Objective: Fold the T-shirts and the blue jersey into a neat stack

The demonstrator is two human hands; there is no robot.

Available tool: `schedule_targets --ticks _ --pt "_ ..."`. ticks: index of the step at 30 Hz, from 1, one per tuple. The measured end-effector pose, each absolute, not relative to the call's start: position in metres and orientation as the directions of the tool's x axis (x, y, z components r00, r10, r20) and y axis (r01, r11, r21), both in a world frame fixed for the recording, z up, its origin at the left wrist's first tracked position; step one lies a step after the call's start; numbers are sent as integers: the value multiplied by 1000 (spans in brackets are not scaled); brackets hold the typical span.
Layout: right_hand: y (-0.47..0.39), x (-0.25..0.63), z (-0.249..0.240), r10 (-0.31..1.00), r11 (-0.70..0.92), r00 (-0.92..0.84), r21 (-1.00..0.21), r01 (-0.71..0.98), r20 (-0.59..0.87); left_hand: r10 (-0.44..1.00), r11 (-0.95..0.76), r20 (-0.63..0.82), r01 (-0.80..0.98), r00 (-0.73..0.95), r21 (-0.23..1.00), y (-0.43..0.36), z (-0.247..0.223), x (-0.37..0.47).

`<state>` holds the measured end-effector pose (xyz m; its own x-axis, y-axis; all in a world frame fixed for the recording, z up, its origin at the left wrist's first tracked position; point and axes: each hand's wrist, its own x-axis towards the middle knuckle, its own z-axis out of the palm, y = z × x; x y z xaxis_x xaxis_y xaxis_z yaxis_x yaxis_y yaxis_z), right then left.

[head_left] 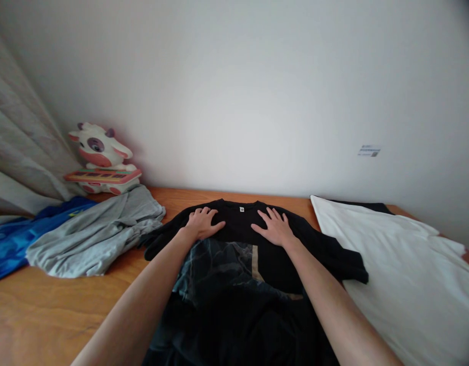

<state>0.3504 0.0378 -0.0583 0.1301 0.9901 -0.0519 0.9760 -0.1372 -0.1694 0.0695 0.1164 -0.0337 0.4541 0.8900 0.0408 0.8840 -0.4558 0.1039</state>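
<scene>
Grip loose, nothing clasped: cloth likely smooths best under even, light pressure worked outward from neck label (241,209). Left to right: blue garment (13,244), grey garment (100,234), both left of left hand (201,222). Left hand: fingers spread, touching black shirt (272,264), which lies under and between hands. Right hand (275,227): fingers spread likewise, touching black shirt. White garment (394,254) right of right hand.

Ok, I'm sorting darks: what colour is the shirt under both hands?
The shirt is black, with a blue-grey patterned panel and beige strip; head view.
</scene>
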Motion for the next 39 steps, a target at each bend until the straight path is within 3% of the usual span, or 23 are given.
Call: schedule_targets --ticks 5,11,16,32,39 --pt "40 353 -60 989 -144 132 -198 970 -72 955 -297 34 948 295 117 114 -40 97" --pt "45 356 -60 989 -132 120 -167 977 -81 945 -302 -99 948 311 103 122 -51 98" --pt "51 359 -61 991 -115 103 -164 980 -81 946 -320 -22 944 323 83 131 -55 97" --pt "65 365 -60 993 -111 100 -189 976 -67 937 -343 -36 935 347 89 144 -51 101" --pt "67 368 -64 993 -108 97 -193 975 -63 942 -333 104 931 321 149 138 -54 99"
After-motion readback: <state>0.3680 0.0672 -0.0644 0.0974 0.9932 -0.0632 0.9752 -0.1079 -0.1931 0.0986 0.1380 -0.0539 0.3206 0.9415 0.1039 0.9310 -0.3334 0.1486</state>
